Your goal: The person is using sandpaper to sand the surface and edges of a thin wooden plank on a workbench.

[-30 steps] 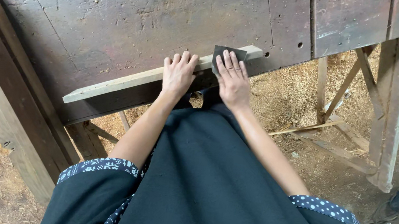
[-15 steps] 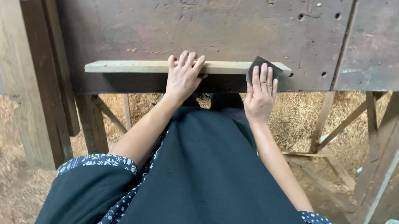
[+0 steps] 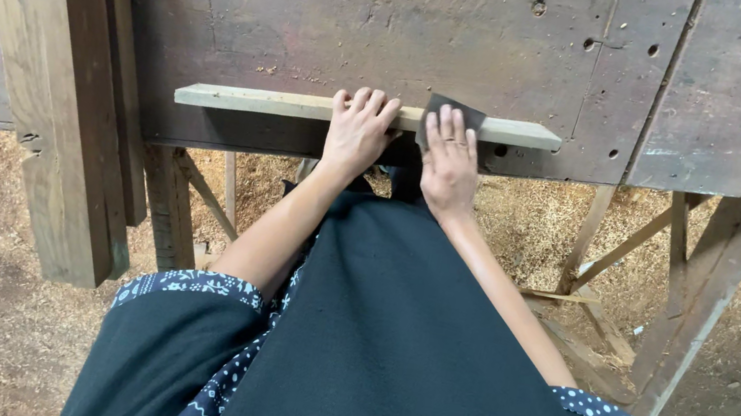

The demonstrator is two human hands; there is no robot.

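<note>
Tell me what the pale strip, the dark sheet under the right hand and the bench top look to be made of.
Pale strip: bare, unfinished wood, light with faint grain.
Dark sheet under the right hand: thin, matte and dark grey, probably sandpaper.
Bench top: old wooden boards, dark-stained and worn, with drilled holes and seams.

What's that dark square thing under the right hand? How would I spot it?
Find the big dark workbench. Along its near edge lies a pale wood strip. The right hand presses a sanding sheet onto it: flat, dark grey, unlike the light wood.
</note>
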